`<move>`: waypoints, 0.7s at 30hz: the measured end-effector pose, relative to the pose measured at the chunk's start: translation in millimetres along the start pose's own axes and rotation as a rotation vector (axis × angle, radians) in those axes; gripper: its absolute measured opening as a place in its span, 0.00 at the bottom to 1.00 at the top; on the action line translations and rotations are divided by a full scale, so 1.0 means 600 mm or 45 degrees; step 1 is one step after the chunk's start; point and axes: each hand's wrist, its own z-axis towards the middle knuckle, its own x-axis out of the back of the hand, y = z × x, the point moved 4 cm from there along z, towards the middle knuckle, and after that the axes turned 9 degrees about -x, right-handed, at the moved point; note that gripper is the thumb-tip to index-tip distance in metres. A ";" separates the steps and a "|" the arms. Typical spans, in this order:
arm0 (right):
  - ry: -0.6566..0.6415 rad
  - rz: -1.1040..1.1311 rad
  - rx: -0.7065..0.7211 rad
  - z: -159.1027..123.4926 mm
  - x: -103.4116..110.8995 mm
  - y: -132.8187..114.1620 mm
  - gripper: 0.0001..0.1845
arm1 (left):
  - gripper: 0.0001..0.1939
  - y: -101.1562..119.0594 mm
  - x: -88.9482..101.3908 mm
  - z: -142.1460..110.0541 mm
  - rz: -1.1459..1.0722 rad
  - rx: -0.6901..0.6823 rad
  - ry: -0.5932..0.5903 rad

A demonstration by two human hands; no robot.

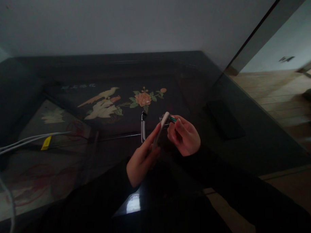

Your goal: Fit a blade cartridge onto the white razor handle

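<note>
My left hand (144,159) is closed around a slim white object (161,127) with a rounded top, held tilted up to the right above the dark table. The dim light does not show its exact kind. Close to the upper end of that object, my right hand (184,134) pinches a small, thin piece with green and a clear or shiny part (172,119). Whether this piece touches the white object I cannot tell. Just left of the white object, a narrow black-and-white stick-shaped item (143,127) lies on the table.
The glossy dark tabletop (203,176) has a bird-and-flower picture (143,99) on it. A black flat rectangular object (225,120) lies at the right. White cables (26,139) with a yellow tag (46,143) cross the left side. A wall (103,26) stands behind.
</note>
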 end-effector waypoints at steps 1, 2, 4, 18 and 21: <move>-0.004 -0.003 0.001 0.000 0.000 0.000 0.23 | 0.32 0.000 0.000 0.000 -0.015 0.002 -0.002; -0.007 -0.004 0.001 0.000 -0.001 0.000 0.23 | 0.32 0.000 -0.001 0.001 -0.030 0.007 -0.004; -0.011 -0.001 -0.005 0.000 -0.001 -0.001 0.23 | 0.32 -0.001 -0.001 0.001 -0.043 0.021 -0.005; -0.001 0.000 -0.020 0.000 0.000 0.003 0.23 | 0.32 -0.005 0.001 -0.001 0.082 0.001 -0.041; 0.034 0.004 -0.031 0.001 0.001 0.004 0.23 | 0.31 -0.004 -0.003 -0.005 0.093 -0.014 -0.051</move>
